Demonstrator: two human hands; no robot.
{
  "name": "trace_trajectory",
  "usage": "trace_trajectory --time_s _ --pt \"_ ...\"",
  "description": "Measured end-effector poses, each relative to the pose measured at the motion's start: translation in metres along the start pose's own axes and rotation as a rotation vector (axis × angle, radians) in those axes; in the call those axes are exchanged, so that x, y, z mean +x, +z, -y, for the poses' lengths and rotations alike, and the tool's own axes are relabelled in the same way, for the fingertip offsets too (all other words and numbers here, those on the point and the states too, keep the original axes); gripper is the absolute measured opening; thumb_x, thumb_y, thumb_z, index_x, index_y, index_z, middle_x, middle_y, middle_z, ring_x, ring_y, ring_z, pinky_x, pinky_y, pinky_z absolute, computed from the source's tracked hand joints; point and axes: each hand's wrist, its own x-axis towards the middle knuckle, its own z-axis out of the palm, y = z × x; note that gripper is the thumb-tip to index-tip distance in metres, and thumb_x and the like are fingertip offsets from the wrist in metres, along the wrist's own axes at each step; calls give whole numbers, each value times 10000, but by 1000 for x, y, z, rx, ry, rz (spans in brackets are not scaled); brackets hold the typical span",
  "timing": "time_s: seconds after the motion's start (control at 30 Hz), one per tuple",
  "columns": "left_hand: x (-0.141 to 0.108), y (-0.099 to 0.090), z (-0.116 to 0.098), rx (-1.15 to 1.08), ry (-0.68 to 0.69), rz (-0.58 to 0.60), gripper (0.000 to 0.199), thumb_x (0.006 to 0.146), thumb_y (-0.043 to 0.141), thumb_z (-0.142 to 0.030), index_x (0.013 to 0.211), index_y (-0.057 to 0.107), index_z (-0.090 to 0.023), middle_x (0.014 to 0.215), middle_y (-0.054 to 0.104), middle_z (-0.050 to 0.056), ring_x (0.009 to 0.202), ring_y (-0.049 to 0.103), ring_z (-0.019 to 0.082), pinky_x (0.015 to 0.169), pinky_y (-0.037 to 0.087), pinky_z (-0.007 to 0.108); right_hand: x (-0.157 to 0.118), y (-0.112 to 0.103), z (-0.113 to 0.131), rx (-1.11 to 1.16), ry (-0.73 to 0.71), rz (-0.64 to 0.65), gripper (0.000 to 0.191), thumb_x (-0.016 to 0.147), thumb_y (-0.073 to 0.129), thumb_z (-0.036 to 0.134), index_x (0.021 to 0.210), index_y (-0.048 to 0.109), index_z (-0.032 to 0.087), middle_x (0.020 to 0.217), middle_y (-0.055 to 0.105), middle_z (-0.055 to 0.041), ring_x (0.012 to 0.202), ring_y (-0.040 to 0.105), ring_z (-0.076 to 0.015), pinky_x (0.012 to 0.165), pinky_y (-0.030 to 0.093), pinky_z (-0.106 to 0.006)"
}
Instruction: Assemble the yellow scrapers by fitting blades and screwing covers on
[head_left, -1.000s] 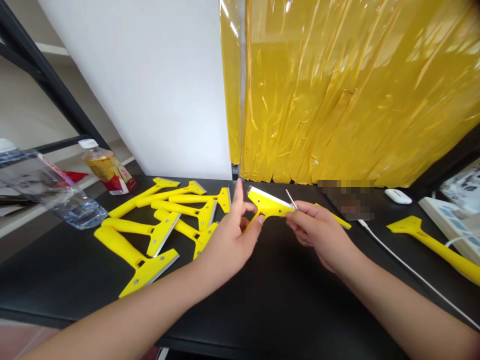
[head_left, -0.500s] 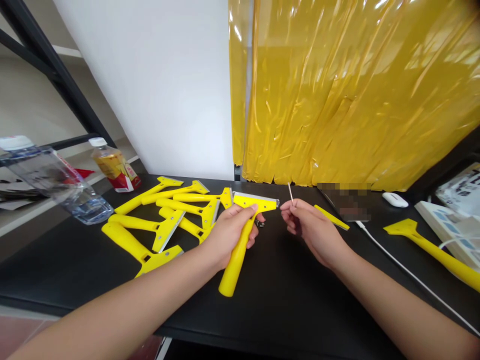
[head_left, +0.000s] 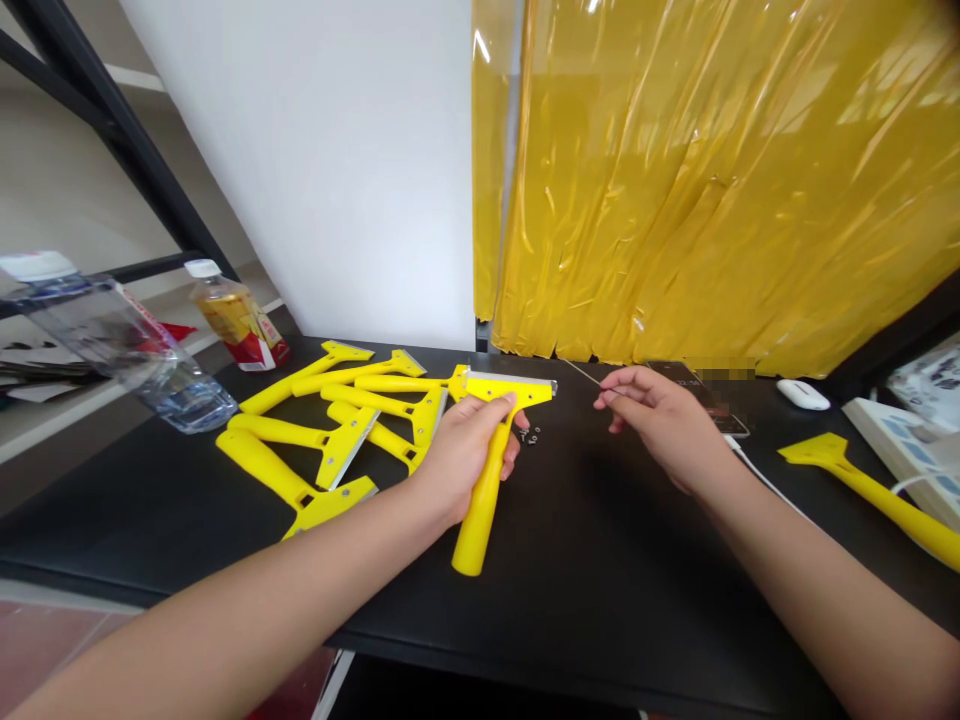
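Head camera: my left hand [head_left: 466, 455] is clenched around the handle of a yellow scraper [head_left: 486, 500], which stands out from my fist at about 12 o'clock with its metal-edged head just past my fingers. My right hand [head_left: 660, 425] has moved further right since the earlier frame, and the thin steel pin [head_left: 592, 373] pinched in its thumb and forefinger now points toward 10 o'clock and lies much flatter instead of standing nearly upright. Between my hands, a few tiny metal bits [head_left: 531, 435] now show clearly on the black table [head_left: 600, 570], just beside my left hand; they are too small for me to name.

At 10 o'clock, a pile of yellow scrapers [head_left: 277, 468] lies overlapping on the table, and another scraper [head_left: 877, 500] lies alone at 3 o'clock. Further left, a clear plastic bottle [head_left: 112, 340] lies tilted with some water at its low end, and an upright bottle [head_left: 236, 315] holds an amber drink.

At 2 o'clock, a phone [head_left: 675, 375] sits partly under my right hand, with part of it blurred out. Beyond it are a white earbud case [head_left: 802, 395] and a power strip [head_left: 877, 425], which the frame cuts off.
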Motion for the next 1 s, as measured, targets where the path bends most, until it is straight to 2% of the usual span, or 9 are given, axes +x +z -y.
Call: trace_trajectory --time_s 0.13,0.23,0.33,0.43,0.53,0.6,0.7,0.87,1.0 --pt "0 -2 1 -5 4 15 271 920 660 -424 815 638 -175 526 530 -17 442 483 106 449 386 222 -5 -2 11 250 -46 -60 264 815 807 396 986 717 217 901 657 -29 719 564 -151 706 519 -323" --pt "1 -3 1 -4 -2 14 276 917 661 -429 814 641 -174 518 528 -18 437 482 107 447 387 222 -8 -4 13 269 -110 -110 209 860 774 438 893 719 239 851 612 -16 720 546 -162 734 526 -343" --pt "1 -3 2 -3 -14 28 284 919 651 -434 805 647 -173 499 513 -19 431 473 110 440 380 221 -8 -5 12 34 -192 -108 206 925 676 419 812 673 247 874 648 -30 824 614 -207 810 527 -369" --pt "1 -2 3 7 -8 46 303 932 632 -447 803 654 -173 494 511 -15 429 463 111 434 371 218 -11 0 7 -360 -198 25 113 928 619 326 902 713 269 889 719 -21 818 653 -224 764 506 -363" --pt "0 -1 3 22 -2 35 310 939 625 -443 798 659 -168 497 515 -9 428 459 112 428 359 218 -15 14 -1 -638 -202 152 194 947 577 300 1018 757 295 902 782 -7 763 696 -225 710 507 -362" --pt "0 0 3 33 6 35 313 944 620 -436 802 669 -162 493 519 -6 424 461 112 428 354 218 -17 24 -7 -703 -259 208 273 970 543 275 1140 754 308 1044 808 -9 887 741 -238 802 536 -377" --pt "-1 0 2 39 15 48 316 949 611 -432 812 681 -155 487 531 1 413 464 112 430 354 220 -17 34 -15 -740 -328 234 389 968 514 203 1274 719 324 1254 768 -15 1105 720 -253 948 519 -393" --pt "-2 0 2 34 19 55 324 946 613 -442 822 689 -152 488 539 3 406 468 113 427 350 220 -14 38 -20 -806 -364 265 364 986 510 242 1250 741 340 1058 779 -36 954 720 -249 791 507 -369" --pt "-2 0 3 32 16 54 327 942 619 -441 814 694 -149 494 542 6 410 472 115 424 349 222 -12 39 -21 -801 -349 259 284 989 531 300 1162 755 321 1071 764 -43 955 696 -248 789 479 -361"
